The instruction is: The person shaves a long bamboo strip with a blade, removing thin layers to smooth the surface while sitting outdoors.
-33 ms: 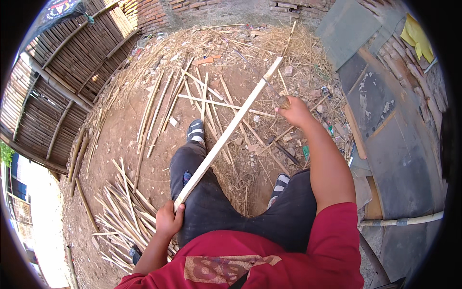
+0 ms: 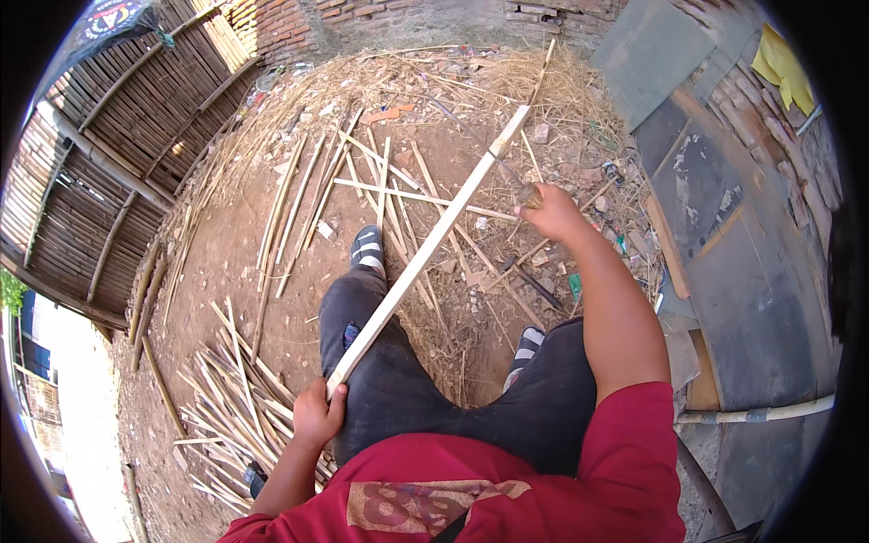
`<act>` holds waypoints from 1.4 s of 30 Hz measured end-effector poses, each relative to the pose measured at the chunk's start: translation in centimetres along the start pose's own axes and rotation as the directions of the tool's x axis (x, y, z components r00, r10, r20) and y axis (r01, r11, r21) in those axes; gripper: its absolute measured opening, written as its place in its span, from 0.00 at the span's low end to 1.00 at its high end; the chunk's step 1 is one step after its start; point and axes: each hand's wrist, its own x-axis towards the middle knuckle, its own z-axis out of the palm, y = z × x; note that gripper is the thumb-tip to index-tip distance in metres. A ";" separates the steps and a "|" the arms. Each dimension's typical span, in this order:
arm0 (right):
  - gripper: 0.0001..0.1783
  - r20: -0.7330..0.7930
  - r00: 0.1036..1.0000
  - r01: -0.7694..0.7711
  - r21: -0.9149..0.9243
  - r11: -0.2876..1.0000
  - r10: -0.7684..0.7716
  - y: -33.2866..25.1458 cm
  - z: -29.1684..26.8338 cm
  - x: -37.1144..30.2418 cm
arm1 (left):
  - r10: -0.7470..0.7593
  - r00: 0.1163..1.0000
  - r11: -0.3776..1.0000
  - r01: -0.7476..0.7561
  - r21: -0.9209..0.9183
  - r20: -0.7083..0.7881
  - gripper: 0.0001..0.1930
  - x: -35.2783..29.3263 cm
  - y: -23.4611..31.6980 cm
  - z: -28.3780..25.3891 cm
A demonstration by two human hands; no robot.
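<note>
A long, pale bamboo strip (image 2: 425, 258) runs slantwise over my left thigh, from near my waist to the upper right. My left hand (image 2: 319, 414) is closed round its near end. My right hand (image 2: 550, 213) grips the rounded handle (image 2: 529, 195) of a knife, whose thin dark blade (image 2: 507, 169) crosses the strip a little below its far end. Most of the blade beyond the strip is hard to make out against the ground.
Split bamboo strips (image 2: 237, 398) lie in a pile on my left. More strips (image 2: 294, 204) are scattered ahead among straw and rubble. A bamboo-slat wall (image 2: 118, 163) stands on the left, a brick wall (image 2: 380, 14) at the back, and dark sheets (image 2: 724, 235) lean on the right.
My right hand and the knife have shifted slightly toward me and to the left, along the strip. My left hand keeps its place.
</note>
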 end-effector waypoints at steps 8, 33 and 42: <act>0.15 0.425 0.823 0.522 -0.302 0.797 -0.378 -9.1 2.1 -4.6 | -0.045 0.998 0.998 0.044 0.034 0.050 0.24 -0.5 0.4 -0.3; 0.28 -0.020 0.997 0.071 -0.061 0.996 -0.072 -1.2 0.2 -0.6 | -0.033 0.999 0.999 0.032 0.019 0.037 0.23 0.3 0.5 -0.2; 0.20 0.475 0.781 0.563 -0.252 0.787 -0.407 -8.7 3.6 -4.2 | -0.039 0.999 0.999 0.039 0.022 0.027 0.24 -0.3 0.3 -0.2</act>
